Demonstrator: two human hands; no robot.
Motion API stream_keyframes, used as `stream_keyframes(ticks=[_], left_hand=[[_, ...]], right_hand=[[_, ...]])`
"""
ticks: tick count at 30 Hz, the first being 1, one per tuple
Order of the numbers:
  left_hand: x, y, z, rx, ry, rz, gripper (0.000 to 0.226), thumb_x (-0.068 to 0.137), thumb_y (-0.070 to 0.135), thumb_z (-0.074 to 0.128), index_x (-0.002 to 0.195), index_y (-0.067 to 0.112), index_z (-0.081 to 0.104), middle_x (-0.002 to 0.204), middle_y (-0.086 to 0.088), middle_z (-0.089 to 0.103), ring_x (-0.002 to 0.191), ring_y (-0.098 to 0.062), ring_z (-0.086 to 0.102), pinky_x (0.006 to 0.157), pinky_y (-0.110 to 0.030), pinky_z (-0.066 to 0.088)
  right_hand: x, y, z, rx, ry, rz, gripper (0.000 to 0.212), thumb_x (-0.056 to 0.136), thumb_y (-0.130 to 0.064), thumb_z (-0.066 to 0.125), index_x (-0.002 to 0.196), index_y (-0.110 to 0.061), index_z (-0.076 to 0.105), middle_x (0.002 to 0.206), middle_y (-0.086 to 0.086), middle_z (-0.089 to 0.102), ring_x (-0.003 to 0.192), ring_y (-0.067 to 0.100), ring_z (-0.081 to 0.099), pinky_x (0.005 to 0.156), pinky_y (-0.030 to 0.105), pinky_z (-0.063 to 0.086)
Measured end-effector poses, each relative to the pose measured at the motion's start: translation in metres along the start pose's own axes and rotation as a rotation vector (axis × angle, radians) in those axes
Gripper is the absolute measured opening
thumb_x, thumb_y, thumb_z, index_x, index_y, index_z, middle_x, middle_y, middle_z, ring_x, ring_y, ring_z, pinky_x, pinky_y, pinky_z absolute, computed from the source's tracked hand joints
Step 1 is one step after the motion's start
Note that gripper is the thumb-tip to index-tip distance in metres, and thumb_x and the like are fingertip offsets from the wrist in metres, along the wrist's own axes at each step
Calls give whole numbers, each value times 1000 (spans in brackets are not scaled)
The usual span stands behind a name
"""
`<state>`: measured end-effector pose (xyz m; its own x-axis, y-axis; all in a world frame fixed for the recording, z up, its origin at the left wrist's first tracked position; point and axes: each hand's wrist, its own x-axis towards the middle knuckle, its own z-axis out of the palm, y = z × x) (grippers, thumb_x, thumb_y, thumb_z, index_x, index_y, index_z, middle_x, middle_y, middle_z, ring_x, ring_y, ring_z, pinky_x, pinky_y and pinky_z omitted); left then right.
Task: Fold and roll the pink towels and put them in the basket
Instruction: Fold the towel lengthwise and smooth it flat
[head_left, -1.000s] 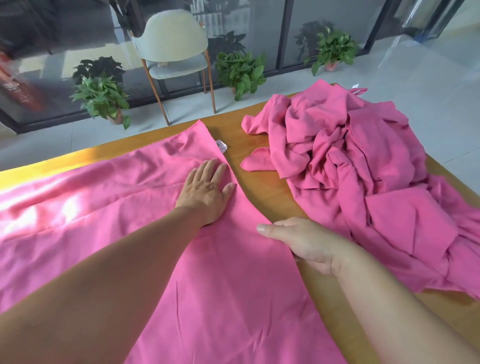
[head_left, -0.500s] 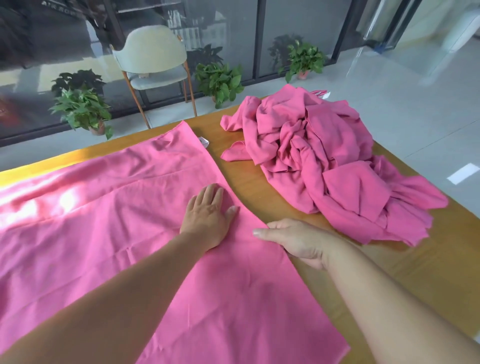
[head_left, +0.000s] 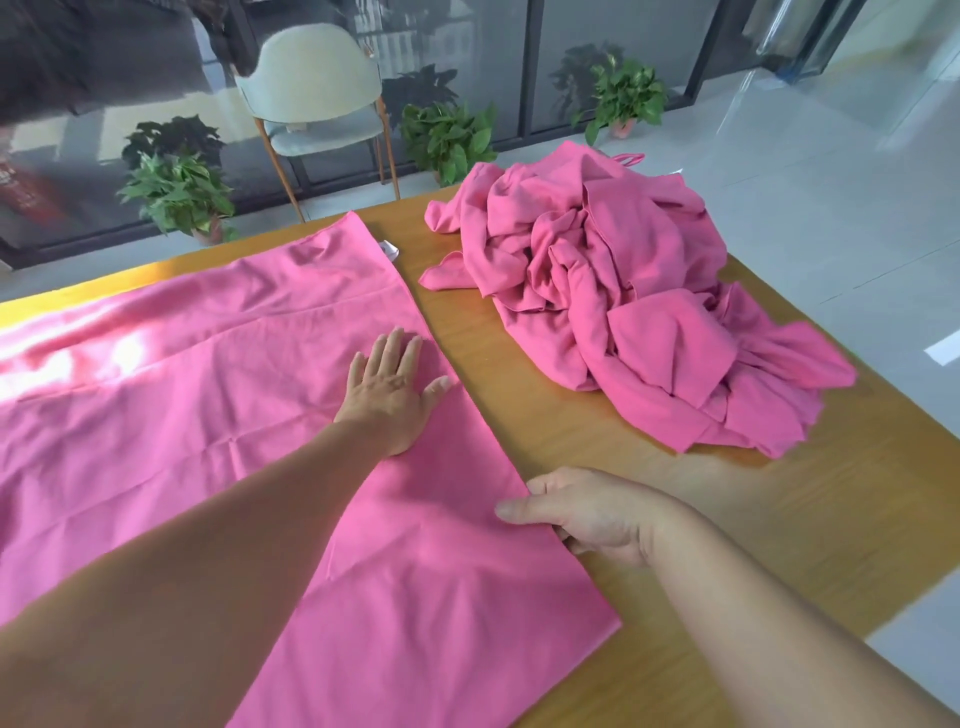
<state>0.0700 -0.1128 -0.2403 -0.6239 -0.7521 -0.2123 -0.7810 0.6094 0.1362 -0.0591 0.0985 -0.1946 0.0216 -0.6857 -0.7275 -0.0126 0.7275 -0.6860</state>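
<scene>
Pink cloth covers most of the wooden desk (head_left: 597, 431): one towel (head_left: 208, 395) lies spread flat across its left side, lightly creased, a small white tag (head_left: 390, 249) at its far edge. A crumpled heap of pink towels (head_left: 613, 291) sits well apart, on the right. The left hand (head_left: 392, 392) presses flat on the spread towel, fingers splayed. The right hand (head_left: 587, 512) pinches the towel's right edge, thumb on top.

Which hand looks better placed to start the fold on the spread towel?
Probably the right hand: its fingers curl around the near right edge of the flat pink towel on the wooden table. The left hand lies palm-down, pinning the cloth.
</scene>
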Motion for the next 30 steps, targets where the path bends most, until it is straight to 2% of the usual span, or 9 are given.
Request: stream_keyframes(ticks=[5, 9, 13, 16, 18, 21, 24, 27, 30], left_hand=[[-54, 43, 20, -146, 78, 11, 74, 96, 62, 10, 156, 20, -2, 163, 3, -11, 149, -13, -13, 122, -36, -7], [-66, 48, 33, -2, 37, 15, 80, 93, 67, 4, 156, 19, -9, 162, 4, -18, 148, -14, -19, 121, -37, -9], [-58, 49, 32, 28, -2, 6, 79, 94, 67, 6, 155, 19, -10, 162, 3, -20, 148, -14, -20, 121, -37, -10], [-62, 53, 28, 1, -13, -13, 78, 95, 66, 8, 155, 20, -9, 161, 2, -21, 147, -15, -21, 121, -39, -12], [-72, 60, 29, -55, 38, -46, 79, 92, 67, 4, 155, 21, -8, 161, 1, -21, 147, -15, -22, 120, -39, -14], [-92, 72, 38, -106, 53, -47, 86, 86, 71, -4, 156, 20, -6, 162, 2, -16, 148, -14, -18, 121, -38, -10], [-98, 74, 47, -30, 80, -42, 85, 89, 72, 0, 156, 20, -6, 163, 4, -14, 149, -13, -16, 122, -38, -8], [-94, 75, 47, -17, 86, -49, 84, 90, 72, 3, 156, 20, -6, 163, 4, -14, 149, -14, -17, 122, -39, -8], [-91, 77, 42, -50, 37, -34, 82, 91, 71, 5, 156, 21, -5, 163, 4, -14, 148, -13, -18, 121, -38, -9]], right_hand=[[-10, 8, 2, -15, 22, -26, 17, 94, -36, 65, 99, -21, 68, 83, -10, 73, 76, 7, 66, 88, 34, 47], [-24, 18, 4, -74, 40, -8, 17, 97, -36, 61, 88, -23, 63, 75, -6, 71, 64, 6, 64, 71, 28, 46], [-38, 33, 0, -110, 27, -10, 28, 86, -45, 73, 77, -28, 52, 84, -13, 58, 88, 12, 56, 86, 32, 44], [-45, 43, 1, -159, 25, -45, 32, 80, -48, 78, 85, -26, 54, 99, -14, 54, 99, 10, 51, 94, 31, 41], [-50, 48, 2, -167, 71, -85, 28, 84, -44, 74, 92, -19, 66, 99, -15, 67, 99, 8, 61, 97, 31, 46], [-55, 54, 2, -225, 218, -123, 22, 89, -39, 69, 76, -21, 68, 66, -17, 61, 72, 7, 56, 77, 34, 52], [-59, 63, 1, -279, 329, -86, 25, 89, -31, 69, 67, -20, 66, 69, -4, 61, 72, 15, 58, 84, 46, 56], [-63, 68, 1, -349, 429, -57, 21, 89, -30, 69, 72, -18, 69, 58, -12, 60, 61, 11, 56, 62, 32, 52], [-65, 67, 7, -444, 550, -38, 19, 89, -32, 67, 72, -23, 66, 65, -10, 64, 65, 11, 61, 60, 25, 47]])
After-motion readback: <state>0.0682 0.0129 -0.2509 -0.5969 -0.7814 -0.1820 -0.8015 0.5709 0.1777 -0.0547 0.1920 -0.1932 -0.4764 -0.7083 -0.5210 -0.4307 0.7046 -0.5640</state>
